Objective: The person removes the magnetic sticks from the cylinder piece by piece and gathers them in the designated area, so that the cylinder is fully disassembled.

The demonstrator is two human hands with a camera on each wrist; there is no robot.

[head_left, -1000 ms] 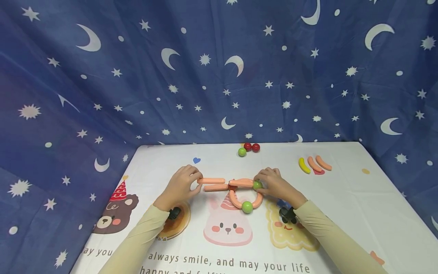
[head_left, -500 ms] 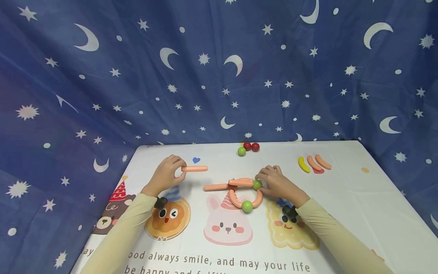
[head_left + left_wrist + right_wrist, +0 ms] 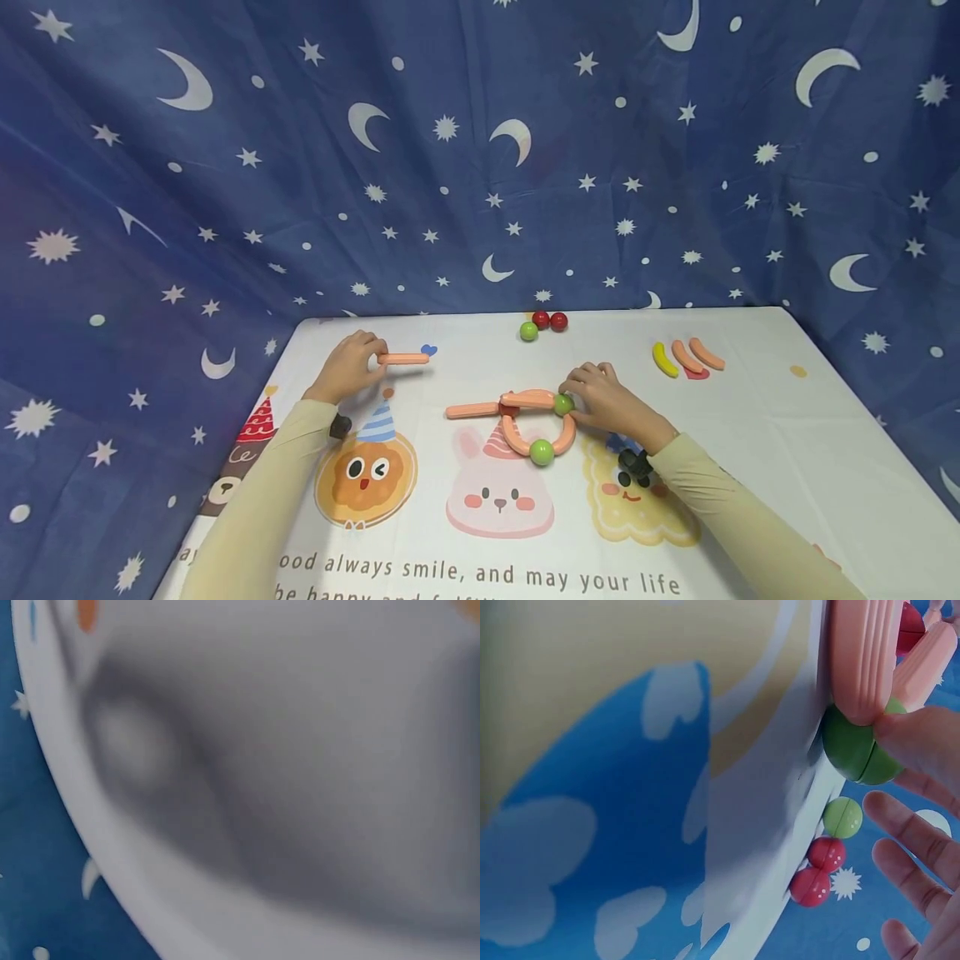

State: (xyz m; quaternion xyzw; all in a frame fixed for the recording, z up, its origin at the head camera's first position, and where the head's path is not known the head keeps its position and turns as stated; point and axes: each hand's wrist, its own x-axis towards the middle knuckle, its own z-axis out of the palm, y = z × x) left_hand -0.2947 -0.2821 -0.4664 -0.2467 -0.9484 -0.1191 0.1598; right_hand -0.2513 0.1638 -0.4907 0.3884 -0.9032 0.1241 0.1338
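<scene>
In the head view my left hand (image 3: 347, 365) pinches one end of a straight salmon-pink ribbed stick (image 3: 408, 359) at the table's back left. My right hand (image 3: 613, 408) has its thumb and fingers at a green ball (image 3: 564, 405), the right corner of a joined toy shape. That shape has curved pink sticks (image 3: 528, 400), a second green ball (image 3: 542, 452) at its near side and a red ball (image 3: 507, 407) at its left. Another straight stick (image 3: 471, 411) extends left from the red ball. In the right wrist view the thumb (image 3: 922, 739) presses the green ball (image 3: 859, 750); the other fingers are spread.
Two red balls (image 3: 558, 322) and a loose green ball (image 3: 528, 332) lie by the back edge. A yellow curved stick (image 3: 664, 360) and two pink curved sticks (image 3: 687, 357) lie at the back right. A star-patterned blue curtain (image 3: 450, 167) hangs behind the printed white tablecloth (image 3: 750, 433).
My left hand has carried the straight stick away from the shape, to the left and back. The right hand stays at the green ball, and the joined shape keeps its place.
</scene>
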